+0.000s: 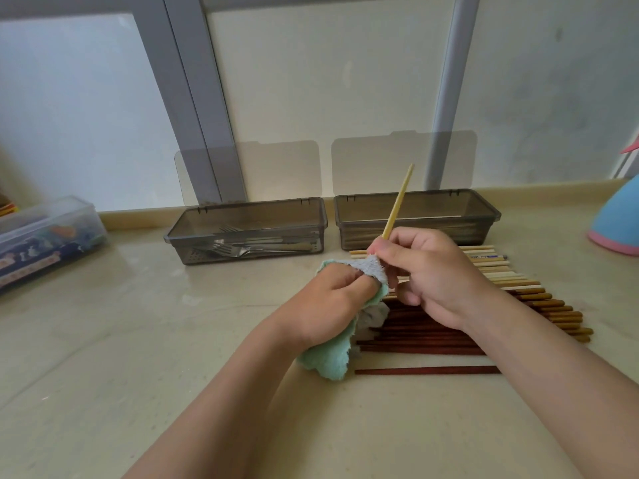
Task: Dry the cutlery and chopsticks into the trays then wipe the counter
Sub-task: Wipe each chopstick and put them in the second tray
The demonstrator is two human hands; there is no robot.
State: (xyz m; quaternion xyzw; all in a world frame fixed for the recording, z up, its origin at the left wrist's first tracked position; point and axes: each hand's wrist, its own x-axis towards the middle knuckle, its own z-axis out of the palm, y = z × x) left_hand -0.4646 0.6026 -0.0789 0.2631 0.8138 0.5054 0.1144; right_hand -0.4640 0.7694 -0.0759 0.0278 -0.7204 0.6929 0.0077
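My right hand (428,274) grips a pale bamboo chopstick (399,202) that points up and away over the right tray. My left hand (328,302) holds a green-and-grey cloth (328,361) bunched around the chopstick's lower end. Several chopsticks (518,295), pale ones at the back and dark red ones (425,370) at the front, lie in a row on the counter under my right hand. The left grey tray (179,229) holds forks and other cutlery (242,248). The right grey tray (484,209) holds some chopsticks, dimly visible through its wall.
Both trays have their clear lids (404,157) standing open against the window. A clear plastic box (48,233) with colourful contents sits at the left. A blue-and-pink object (619,223) stands at the right edge. The beige counter (138,340) looks damp near the left tray.
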